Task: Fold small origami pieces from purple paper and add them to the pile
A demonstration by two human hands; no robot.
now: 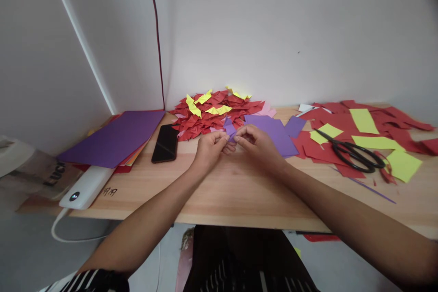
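A small folded piece of purple paper is held between my two hands, above the middle of the wooden table. My left hand pinches its left side with thumb and forefinger. On its other side, the fingertips of my right hand are closed on the paper. Just behind the hands lies a heap of folded red paper pieces, with some yellow and pink ones among them. Flat purple sheets lie beside my right hand, partly covered by it.
Black-handled scissors rest on red and yellow paper cuttings at the right. A black phone lies left of the heap. Farther left, a stack of coloured sheets overlaps a white power bank with a cable. Behind stands a wall.
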